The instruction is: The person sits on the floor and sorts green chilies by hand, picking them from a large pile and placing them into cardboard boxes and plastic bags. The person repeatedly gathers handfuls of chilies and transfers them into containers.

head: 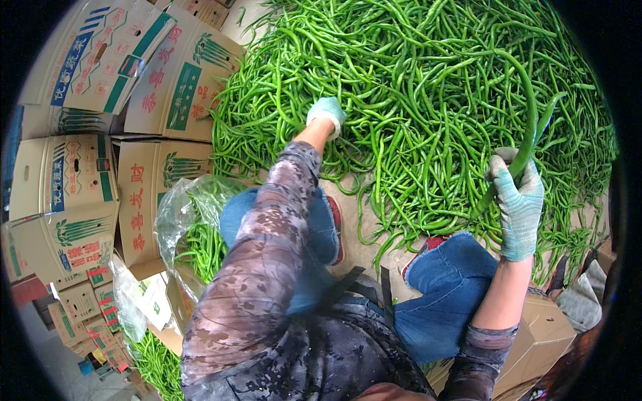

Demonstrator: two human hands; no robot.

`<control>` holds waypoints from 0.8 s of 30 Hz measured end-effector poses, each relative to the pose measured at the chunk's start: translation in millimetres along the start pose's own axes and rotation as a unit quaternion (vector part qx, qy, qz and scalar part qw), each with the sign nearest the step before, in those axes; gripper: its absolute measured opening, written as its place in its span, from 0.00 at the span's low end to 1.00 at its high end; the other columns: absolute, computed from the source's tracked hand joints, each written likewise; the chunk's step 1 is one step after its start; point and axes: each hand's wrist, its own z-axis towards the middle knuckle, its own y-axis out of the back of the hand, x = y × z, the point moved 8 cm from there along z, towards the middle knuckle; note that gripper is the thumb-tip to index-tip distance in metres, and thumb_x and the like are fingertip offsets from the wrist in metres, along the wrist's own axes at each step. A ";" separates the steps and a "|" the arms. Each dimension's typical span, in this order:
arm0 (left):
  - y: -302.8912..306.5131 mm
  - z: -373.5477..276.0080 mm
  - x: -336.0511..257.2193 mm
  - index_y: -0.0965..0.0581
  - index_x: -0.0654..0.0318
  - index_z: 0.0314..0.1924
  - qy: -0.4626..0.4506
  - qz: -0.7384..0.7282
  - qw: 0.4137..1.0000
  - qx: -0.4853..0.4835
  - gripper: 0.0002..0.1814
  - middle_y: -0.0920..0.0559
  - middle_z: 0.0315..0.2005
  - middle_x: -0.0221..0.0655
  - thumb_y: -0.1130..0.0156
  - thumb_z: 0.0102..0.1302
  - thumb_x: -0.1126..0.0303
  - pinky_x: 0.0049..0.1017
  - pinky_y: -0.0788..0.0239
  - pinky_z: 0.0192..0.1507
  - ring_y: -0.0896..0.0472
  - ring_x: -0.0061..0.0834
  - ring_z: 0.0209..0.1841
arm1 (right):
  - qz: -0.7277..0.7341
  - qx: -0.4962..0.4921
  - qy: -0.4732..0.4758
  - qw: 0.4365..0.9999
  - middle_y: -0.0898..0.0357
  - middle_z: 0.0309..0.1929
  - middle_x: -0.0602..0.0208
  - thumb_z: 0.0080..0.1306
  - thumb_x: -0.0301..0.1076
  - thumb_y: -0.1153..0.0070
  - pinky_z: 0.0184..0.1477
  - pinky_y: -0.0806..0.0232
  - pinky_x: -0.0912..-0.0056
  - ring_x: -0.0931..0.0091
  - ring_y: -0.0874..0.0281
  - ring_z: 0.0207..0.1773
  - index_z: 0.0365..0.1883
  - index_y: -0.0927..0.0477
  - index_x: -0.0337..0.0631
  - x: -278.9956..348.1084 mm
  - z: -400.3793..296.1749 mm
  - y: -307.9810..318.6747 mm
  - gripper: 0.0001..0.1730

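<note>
A large heap of long green chili peppers (401, 115) spreads over the floor in front of me. My left hand (327, 114), in a pale green and white glove, reaches down onto the heap's near left part. Its fingers are hidden from above, so whether they grip any peppers cannot be told. Raised above the heap's right side, my right hand (519, 210) wears a similar glove. Between its thumb and fingers it holds long green peppers (528, 128), whose curved ends stick up past the fingertips; another end points down to the left.
Printed cardboard cartons (170, 90) line the left side. By my left knee, a clear plastic liner (173, 220) surrounds more peppers (203, 245). Lower left lie further peppers (158, 358). Behind my right leg stands a carton (539, 326). Grey cloth (584, 295) shows at the right edge.
</note>
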 end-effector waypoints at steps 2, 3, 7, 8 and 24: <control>21.0 -6.0 13.0 0.19 0.66 0.43 -0.031 -0.033 0.999 -0.006 0.21 0.17 0.43 0.51 0.41 0.56 0.58 0.36 0.26 0.48 0.18 0.46 0.47 | -0.002 0.006 0.010 1.000 0.23 0.31 0.74 0.64 0.36 0.37 0.37 0.35 0.80 0.83 0.28 0.32 0.42 0.20 0.37 1.7 0.0 -2.5 0.13; 30.1 -5.2 31.0 0.19 0.66 0.44 -0.002 -0.105 0.994 -0.020 0.21 0.17 0.42 0.51 0.41 0.55 0.58 0.36 0.26 0.48 0.18 0.46 0.46 | 0.006 0.011 0.015 1.000 0.23 0.31 0.74 0.64 0.36 0.37 0.37 0.35 0.81 0.84 0.29 0.32 0.42 0.20 0.37 3.9 -0.8 -4.9 0.13; 75.4 -30.0 34.6 0.21 0.62 0.43 -0.084 -0.046 0.993 -0.072 0.16 0.17 0.40 0.45 0.39 0.54 0.65 0.39 0.27 0.45 0.18 0.45 0.45 | 0.026 0.002 0.005 1.000 0.23 0.31 0.75 0.63 0.35 0.37 0.37 0.35 0.81 0.84 0.29 0.32 0.43 0.21 0.37 10.8 -8.5 -4.3 0.14; 84.4 -35.4 37.0 0.23 0.59 0.44 -0.083 -0.038 0.990 -0.110 0.16 0.17 0.39 0.43 0.38 0.53 0.69 0.39 0.27 0.44 0.19 0.46 0.44 | 0.040 0.004 0.005 0.999 0.23 0.31 0.74 0.63 0.34 0.38 0.37 0.35 0.81 0.84 0.29 0.32 0.43 0.21 0.36 12.7 -10.1 -5.6 0.14; 104.2 27.5 1.8 0.18 0.61 0.41 -0.156 0.105 0.958 -0.218 0.10 0.18 0.41 0.44 0.43 0.62 0.70 0.32 0.27 0.49 0.19 0.41 0.46 | 0.017 0.010 -0.074 0.997 0.23 0.28 0.73 0.62 0.32 0.39 0.33 0.33 0.80 0.84 0.28 0.29 0.44 0.21 0.36 -6.0 -3.4 -8.1 0.13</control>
